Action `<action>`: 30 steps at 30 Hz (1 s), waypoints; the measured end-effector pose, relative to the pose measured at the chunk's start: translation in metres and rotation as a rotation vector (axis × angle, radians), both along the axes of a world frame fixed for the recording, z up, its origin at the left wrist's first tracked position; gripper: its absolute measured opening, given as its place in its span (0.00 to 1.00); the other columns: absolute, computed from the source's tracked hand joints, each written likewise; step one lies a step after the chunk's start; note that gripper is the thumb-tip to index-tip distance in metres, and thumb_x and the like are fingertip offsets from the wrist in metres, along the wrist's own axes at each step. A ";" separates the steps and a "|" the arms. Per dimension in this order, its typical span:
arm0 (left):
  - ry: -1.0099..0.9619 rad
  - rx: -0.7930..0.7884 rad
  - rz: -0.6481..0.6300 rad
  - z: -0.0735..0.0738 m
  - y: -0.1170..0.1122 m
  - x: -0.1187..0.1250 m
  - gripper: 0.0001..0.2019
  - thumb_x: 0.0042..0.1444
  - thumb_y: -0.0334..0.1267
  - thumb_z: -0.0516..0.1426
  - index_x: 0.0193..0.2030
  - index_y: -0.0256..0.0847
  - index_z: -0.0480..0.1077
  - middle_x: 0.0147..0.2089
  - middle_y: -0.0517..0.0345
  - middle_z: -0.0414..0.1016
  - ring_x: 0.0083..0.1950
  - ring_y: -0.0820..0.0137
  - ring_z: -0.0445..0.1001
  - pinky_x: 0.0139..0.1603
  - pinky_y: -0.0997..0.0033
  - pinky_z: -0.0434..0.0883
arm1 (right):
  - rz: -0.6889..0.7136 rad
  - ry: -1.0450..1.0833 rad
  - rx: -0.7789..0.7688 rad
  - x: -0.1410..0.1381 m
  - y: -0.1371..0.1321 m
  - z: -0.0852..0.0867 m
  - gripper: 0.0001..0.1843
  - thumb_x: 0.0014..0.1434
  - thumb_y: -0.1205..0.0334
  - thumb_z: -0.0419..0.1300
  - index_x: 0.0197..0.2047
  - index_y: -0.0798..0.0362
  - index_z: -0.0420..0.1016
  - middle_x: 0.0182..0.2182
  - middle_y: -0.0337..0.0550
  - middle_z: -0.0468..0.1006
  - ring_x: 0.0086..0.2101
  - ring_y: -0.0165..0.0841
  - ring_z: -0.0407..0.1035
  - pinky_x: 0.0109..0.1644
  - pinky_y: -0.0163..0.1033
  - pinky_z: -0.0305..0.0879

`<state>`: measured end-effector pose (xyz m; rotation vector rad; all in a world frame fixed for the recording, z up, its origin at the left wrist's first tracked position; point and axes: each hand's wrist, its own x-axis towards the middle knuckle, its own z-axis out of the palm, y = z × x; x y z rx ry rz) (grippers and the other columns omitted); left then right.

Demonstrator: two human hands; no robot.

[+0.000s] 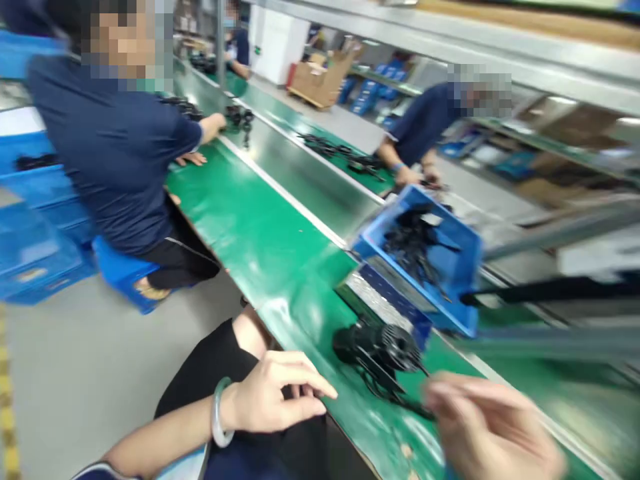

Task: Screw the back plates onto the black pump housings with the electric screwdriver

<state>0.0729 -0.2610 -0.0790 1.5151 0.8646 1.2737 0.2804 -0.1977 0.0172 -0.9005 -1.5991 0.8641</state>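
Observation:
My left hand [275, 397] rests on my lap at the edge of the green bench [250, 220], fingers loosely curled with nothing in them; a pale bangle sits on that wrist. My right hand [493, 427] is blurred by motion at the lower right, over the bench. Its fingers seem to pinch a thin black wire that leads toward a round black ribbed part [380, 353] lying on the bench just left of it. What exactly the right fingers grip is smeared.
A tilted blue bin [463, 267] holding several black parts stands behind the round part. A steel conveyor channel [300, 173] runs down the bench. A seated person in dark blue [115, 147] works at the left; another person [425, 127] works across. Blue crates [35, 247] stack at the far left.

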 end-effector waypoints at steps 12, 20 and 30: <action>-0.148 0.128 -0.271 0.009 0.043 0.028 0.08 0.60 0.41 0.68 0.34 0.39 0.83 0.29 0.52 0.82 0.30 0.71 0.79 0.33 0.74 0.77 | -0.002 0.306 -0.268 -0.006 -0.059 -0.074 0.18 0.55 0.60 0.76 0.31 0.50 0.69 0.24 0.38 0.84 0.21 0.30 0.78 0.25 0.29 0.72; 0.020 -0.260 -0.073 -0.014 0.119 0.049 0.09 0.63 0.39 0.64 0.37 0.36 0.81 0.36 0.50 0.86 0.36 0.67 0.84 0.38 0.71 0.81 | -0.615 0.330 0.095 0.054 -0.051 -0.090 0.03 0.65 0.60 0.66 0.42 0.48 0.80 0.27 0.42 0.80 0.27 0.35 0.75 0.28 0.40 0.74; 0.260 0.251 -0.169 -0.017 0.149 0.072 0.07 0.66 0.27 0.58 0.38 0.38 0.78 0.34 0.56 0.83 0.36 0.70 0.81 0.40 0.72 0.78 | -0.726 0.242 -0.223 0.075 -0.028 -0.114 0.02 0.65 0.62 0.65 0.40 0.50 0.78 0.25 0.40 0.78 0.23 0.30 0.74 0.26 0.32 0.73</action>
